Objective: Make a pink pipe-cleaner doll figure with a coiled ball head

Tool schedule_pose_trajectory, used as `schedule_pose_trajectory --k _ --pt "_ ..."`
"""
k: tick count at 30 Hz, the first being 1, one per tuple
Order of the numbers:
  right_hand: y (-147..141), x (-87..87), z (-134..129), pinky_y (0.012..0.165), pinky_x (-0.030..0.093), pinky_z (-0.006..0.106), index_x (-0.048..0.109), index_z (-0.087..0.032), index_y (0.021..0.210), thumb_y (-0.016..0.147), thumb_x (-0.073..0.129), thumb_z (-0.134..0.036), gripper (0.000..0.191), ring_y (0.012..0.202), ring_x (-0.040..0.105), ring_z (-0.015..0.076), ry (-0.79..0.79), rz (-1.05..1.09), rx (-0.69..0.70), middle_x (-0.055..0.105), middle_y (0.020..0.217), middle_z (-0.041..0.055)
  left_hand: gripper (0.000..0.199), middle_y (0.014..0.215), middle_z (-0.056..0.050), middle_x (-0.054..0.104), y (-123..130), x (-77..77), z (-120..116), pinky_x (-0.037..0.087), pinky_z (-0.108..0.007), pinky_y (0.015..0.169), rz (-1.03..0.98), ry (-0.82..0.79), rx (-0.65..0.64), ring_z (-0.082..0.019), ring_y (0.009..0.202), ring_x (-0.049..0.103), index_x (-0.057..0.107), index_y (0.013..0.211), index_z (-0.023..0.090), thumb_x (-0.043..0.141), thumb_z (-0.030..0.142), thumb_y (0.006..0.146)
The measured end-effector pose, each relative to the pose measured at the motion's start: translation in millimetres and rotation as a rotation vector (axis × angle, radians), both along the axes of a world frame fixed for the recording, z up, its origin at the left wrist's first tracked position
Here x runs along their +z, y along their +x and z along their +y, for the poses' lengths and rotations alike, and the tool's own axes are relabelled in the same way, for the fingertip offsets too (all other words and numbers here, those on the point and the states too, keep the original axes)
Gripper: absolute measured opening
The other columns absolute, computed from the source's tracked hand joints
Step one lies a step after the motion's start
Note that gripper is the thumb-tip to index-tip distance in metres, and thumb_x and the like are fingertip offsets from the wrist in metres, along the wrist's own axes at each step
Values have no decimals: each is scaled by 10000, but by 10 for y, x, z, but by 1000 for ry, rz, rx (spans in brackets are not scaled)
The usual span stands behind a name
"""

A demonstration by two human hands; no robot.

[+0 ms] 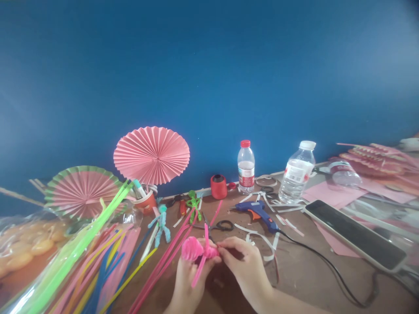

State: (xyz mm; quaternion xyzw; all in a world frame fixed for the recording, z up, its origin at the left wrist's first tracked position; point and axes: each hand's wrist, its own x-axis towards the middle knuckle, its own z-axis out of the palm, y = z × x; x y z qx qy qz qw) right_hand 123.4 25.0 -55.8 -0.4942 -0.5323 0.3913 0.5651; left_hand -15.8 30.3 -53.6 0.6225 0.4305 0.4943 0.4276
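The left hand (193, 277) is closing round, the right hand (245, 266) pinching, a fuzzy pink coiled pipe-cleaner form (191, 249), likely light, crushable, best held mid-twist.

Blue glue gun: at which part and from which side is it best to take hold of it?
Take the glue gun by its handle, probably from the near right, with the right hand. It lies on its side, nozzle pointing left, handle slanting toward the person, cable at its end.
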Motion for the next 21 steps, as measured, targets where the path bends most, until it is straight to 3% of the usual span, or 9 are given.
schedule_pose_trajectory --k 6,11,13,17,21 --pt "18 11 -6 656 463 220 697 -208 712 725 607 -115 130 708 619 163 131 10 57 675 726 16 84 799 -30 635 -6 38 -5 470 -337 733 52 -17 20 -222 786 589 628 776 205 639 162 705" --pt "44 49 -14 663 433 232 697 -192 698 759 582 -151 136 702 583 156 105 145 136 645 714 21 92 793 -19 626 -13 -35 20 485 -334 714 9 -86 17 -214 768 595 614 780 209 655 191 701" --pt "30 64 -12 635 419 230 681 -176 621 739 614 -180 136 658 557 143 0 302 159 609 654 8 115 788 -18 620 -10 -44 23 488 -337 720 -12 -67 7 -213 773 593 600 776 210 672 193 687" --pt "-15 75 6 604 416 234 634 -159 546 639 704 -190 120 608 548 125 -372 774 220 575 629 -17 154 824 -33 628 -12 -49 12 485 -342 741 -48 -19 -34 -225 810 594 593 804 210 676 166 681" --pt "-3 65 43 608 424 246 615 -144 553 586 745 -171 136 547 552 115 -559 956 309 587 546 -15 200 878 -30 634 -32 -84 -8 475 -340 768 -34 16 -9 -217 840 590 591 863 227 653 131 699"
